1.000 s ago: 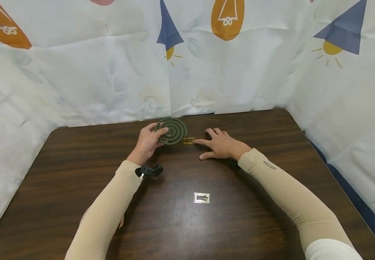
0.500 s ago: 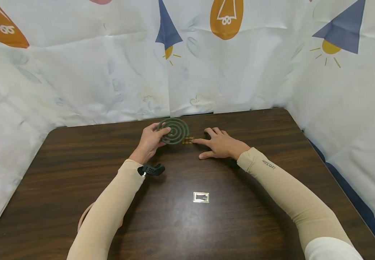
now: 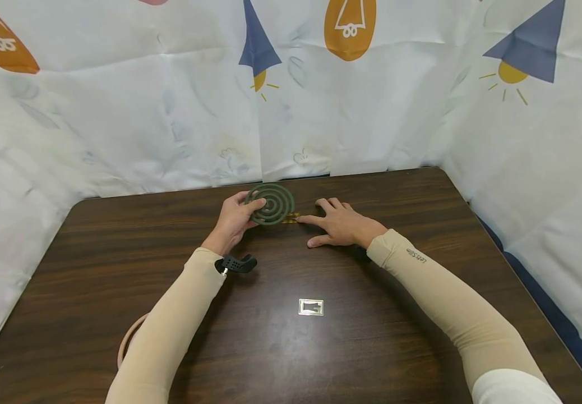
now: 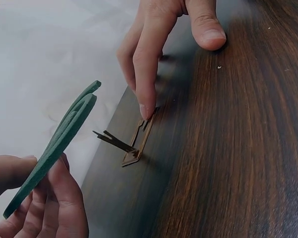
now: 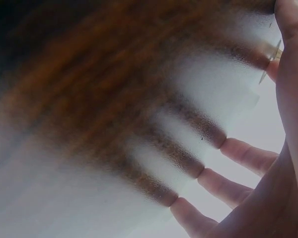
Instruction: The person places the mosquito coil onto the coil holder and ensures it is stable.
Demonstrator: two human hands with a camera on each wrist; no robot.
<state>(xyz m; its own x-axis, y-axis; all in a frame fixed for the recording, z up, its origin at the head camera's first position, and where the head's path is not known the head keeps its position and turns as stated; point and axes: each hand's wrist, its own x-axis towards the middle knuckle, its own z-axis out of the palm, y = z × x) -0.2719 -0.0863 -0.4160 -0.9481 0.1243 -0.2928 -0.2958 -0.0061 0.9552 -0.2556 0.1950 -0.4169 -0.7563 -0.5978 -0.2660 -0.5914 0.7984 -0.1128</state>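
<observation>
My left hand (image 3: 231, 220) pinches a green mosquito coil (image 3: 275, 204) between thumb and fingers, above the far part of the table. In the left wrist view the coil (image 4: 50, 158) shows edge-on and tilted. Just right of it lies a small brass-coloured metal coil stand (image 4: 118, 143), its forked prong bent up from a flat frame. My right hand (image 3: 346, 225) is spread palm down, the index fingertip pressing the frame's end. The right wrist view shows the other fingertips (image 5: 223, 143) on the glossy tabletop. From the head, the coil partly covers the stand.
A second flat metal stand (image 3: 311, 307) lies nearer the front of the dark wood table (image 3: 250, 348). A beige loop (image 3: 125, 342) shows beside the left forearm. A printed white curtain (image 3: 180, 112) hangs close behind the far table edge.
My left hand has shifted slightly right with the coil, which now overlaps more of the stand. My right hand keeps its place on the stand's end.
</observation>
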